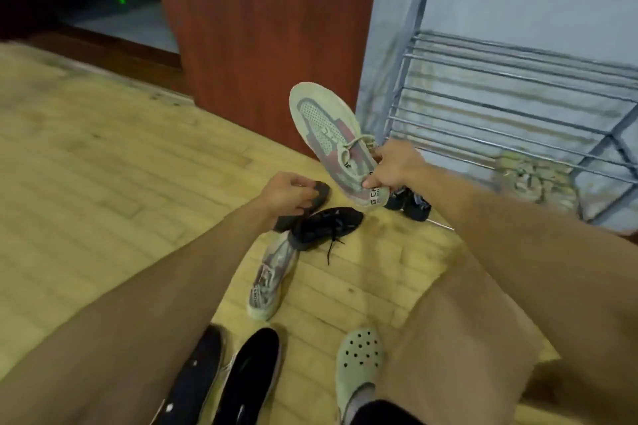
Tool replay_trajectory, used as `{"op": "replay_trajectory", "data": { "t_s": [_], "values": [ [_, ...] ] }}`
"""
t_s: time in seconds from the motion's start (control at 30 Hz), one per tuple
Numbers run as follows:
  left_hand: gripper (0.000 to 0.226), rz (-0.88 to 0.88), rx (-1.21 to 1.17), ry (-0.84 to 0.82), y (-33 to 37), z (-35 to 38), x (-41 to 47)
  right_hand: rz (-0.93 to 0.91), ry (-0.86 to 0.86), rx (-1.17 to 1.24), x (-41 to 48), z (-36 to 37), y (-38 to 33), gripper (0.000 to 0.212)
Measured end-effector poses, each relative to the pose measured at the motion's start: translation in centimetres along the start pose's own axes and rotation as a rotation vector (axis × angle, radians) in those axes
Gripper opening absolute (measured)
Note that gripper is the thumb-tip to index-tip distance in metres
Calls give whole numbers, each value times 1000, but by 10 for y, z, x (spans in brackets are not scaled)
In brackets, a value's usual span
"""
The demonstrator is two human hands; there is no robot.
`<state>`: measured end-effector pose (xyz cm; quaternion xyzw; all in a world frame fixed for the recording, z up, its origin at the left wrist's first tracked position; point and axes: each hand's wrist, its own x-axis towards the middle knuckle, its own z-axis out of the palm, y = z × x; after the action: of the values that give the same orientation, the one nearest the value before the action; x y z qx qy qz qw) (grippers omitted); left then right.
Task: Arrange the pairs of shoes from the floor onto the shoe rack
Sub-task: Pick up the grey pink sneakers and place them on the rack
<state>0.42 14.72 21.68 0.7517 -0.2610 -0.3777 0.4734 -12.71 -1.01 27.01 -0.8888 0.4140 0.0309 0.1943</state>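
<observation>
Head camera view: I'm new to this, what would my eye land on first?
First, the pale sneaker lifted in the right hand at the centre of the frame, in front of the grey metal shoe rack by the right wall. Just left of it, the left hand curls onto a dark shoe on the wooden floor, and a matching sneaker lies nearer the camera.

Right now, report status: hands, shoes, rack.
Right hand grips pale sneaker, lifted. Left hand at dark shoe, grip unclear. Matching sneaker on floor. Rack ahead, path open.
</observation>
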Motion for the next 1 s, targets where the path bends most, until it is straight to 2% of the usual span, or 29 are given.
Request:
{"op": "replay_trajectory", "data": {
  "t_s": [0.07, 0.17, 0.33, 0.43, 0.53, 0.63, 0.8, 0.93, 1.0],
  "values": [
    [13, -106, 29, 31, -43, -24, 6, 24, -60, 29, 12, 35, -10, 50],
    [27, -266, 51, 52, -101, -45, 11, 78, -159, 112, 23, 81, -18, 47],
    [48, -517, 114, -7, -185, -45, 25, 189, -296, 251, 44, 162, -19, 40],
    [74, -561, 92, -15, -217, -33, 46, 219, -330, 311, 52, 201, -6, 44],
    [80, -573, 143, 19, -242, -19, 73, 239, -350, 327, 56, 232, 19, 46],
    [79, -622, 317, 24, -263, -5, 94, 290, -384, 368, 58, 254, 47, 37],
    [54, -755, 561, 60, -292, 12, 104, 349, -404, 454, 63, 276, 73, 40],
    [33, -750, 532, 44, -295, 14, 104, 362, -413, 489, 64, 278, 80, 38],
    [34, -763, 397, 29, -294, 18, 101, 366, -412, 512, 62, 276, 81, 37]
  ]
}}
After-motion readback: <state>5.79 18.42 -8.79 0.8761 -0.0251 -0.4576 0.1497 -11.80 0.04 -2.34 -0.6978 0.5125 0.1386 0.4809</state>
